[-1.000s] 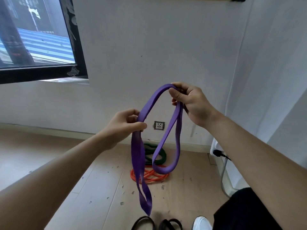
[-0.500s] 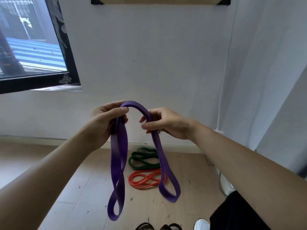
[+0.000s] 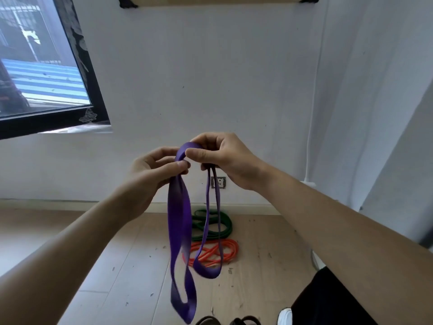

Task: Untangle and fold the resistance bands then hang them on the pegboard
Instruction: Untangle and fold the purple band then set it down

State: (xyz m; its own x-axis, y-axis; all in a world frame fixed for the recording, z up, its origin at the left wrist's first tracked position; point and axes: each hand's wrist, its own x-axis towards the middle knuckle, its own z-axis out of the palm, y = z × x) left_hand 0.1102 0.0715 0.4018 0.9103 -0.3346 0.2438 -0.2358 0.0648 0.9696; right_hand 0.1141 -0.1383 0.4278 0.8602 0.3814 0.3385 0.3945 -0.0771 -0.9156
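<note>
A wide purple resistance band (image 3: 178, 221) hangs in front of me in two long loops, folded over at the top. My left hand (image 3: 152, 170) pinches the left strand just below the fold. My right hand (image 3: 222, 158) grips the top of the fold and the thinner-looking right strand. The two hands almost touch. On the wooden floor by the wall lies a green band (image 3: 222, 225), and an orange band (image 3: 218, 253) is coiled just in front of it. The wooden lower edge of a board with black corners (image 3: 218, 0) shows at the top of the wall.
A dark-framed window (image 3: 46, 66) fills the upper left. A wall socket (image 3: 219, 182) sits low on the white wall behind my hands. A white cable (image 3: 315, 90) runs down the right corner. Black bands (image 3: 234, 321) and a white shoe (image 3: 284, 316) show at the bottom edge.
My hands have come together at the top of the purple band, folding it so both loops hang down side by side. The view has tilted up slightly.
</note>
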